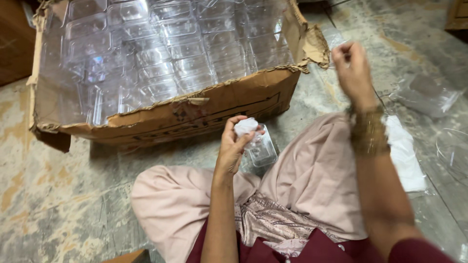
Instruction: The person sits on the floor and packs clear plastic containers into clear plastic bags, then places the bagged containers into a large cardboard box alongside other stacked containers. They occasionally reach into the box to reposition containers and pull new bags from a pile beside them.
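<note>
My left hand point(233, 146) holds a small clear plastic box point(262, 150) and presses a crumpled white wad point(246, 126) against its top, just in front of my knee. My right hand point(352, 65) is raised at the right, fingers pinched together near a thin clear plastic bag point(336, 39); what it pinches is too blurred to tell. Several gold bangles point(368, 132) sit on that wrist. I sit cross-legged on the floor in pale pink trousers point(302, 185).
A big torn cardboard carton point(195, 109) lies open ahead, packed with several rows of clear plastic boxes point(165, 53). At the right are a white cloth or paper sheet point(404, 151) and crumpled clear plastic bags point(426, 92). The stone floor point(53, 195) is mottled.
</note>
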